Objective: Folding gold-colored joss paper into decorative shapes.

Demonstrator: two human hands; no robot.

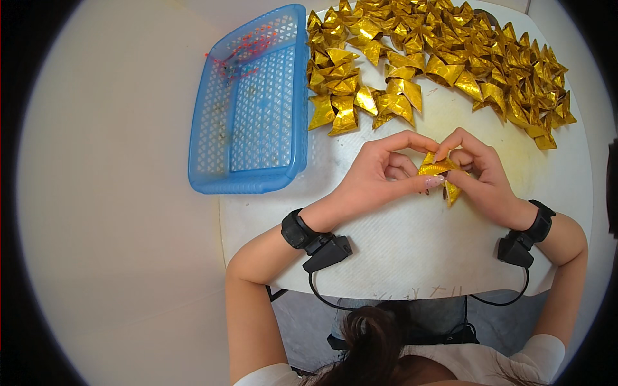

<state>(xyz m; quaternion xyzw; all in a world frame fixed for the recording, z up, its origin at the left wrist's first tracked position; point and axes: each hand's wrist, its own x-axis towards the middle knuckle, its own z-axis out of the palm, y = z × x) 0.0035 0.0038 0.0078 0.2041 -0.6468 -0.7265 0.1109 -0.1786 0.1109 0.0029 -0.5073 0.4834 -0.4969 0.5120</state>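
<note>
Between my two hands, above the middle of the white table, is a gold foil paper ingot [437, 165], partly covered by fingers. My left hand [393, 167] pinches it from the left, index finger on top and thumb at its lower edge. From the right, my right hand [475, 168] grips the same folded piece with thumb and index finger, and a pointed gold end sticks out below the thumb. Both hands are closed on it, the other fingers curled. A large heap of finished-looking gold foil ingots [444, 38] spreads across the far side of the table.
A blue perforated plastic basket [248, 183] stands at the left, overhanging the table's edge, with thin red strands near its far end. The white table [399, 251] has a curved rim. Black wrist devices [327, 252] with cables sit on both my forearms. A pale wall lies to the left.
</note>
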